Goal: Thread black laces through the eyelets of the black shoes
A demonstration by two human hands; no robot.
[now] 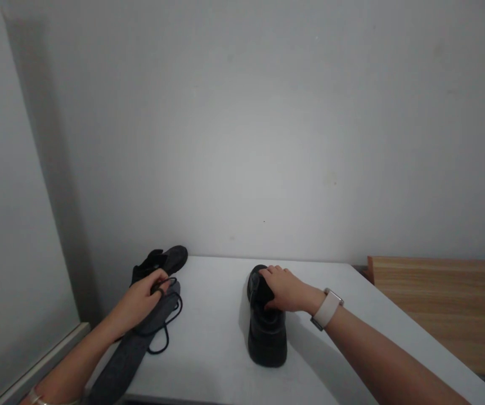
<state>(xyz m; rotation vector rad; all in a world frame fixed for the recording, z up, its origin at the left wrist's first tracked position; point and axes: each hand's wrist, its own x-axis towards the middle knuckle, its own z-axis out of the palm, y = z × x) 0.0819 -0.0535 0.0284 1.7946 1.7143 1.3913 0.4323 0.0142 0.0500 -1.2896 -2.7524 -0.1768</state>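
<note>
A black shoe [268, 343] stands on the white table, its heel towards me and its toe towards the wall. My right hand [283, 288] rests on the shoe's upper part, fingers curved over its tongue area. At the left, my left hand [152, 289] is closed round a black lace [167, 332], whose loops hang down over the table. Beneath that hand lies a long dark grey fabric piece [120, 360], reaching to the table's near edge. Another black shoe [176, 259] lies behind my left hand, close to the wall.
The white table [212, 315] meets a grey wall [242, 140] at its back. A wood-grain board [440, 309] is at the right, beyond the table's slanted edge. A pale panel [10, 197] rises at the left.
</note>
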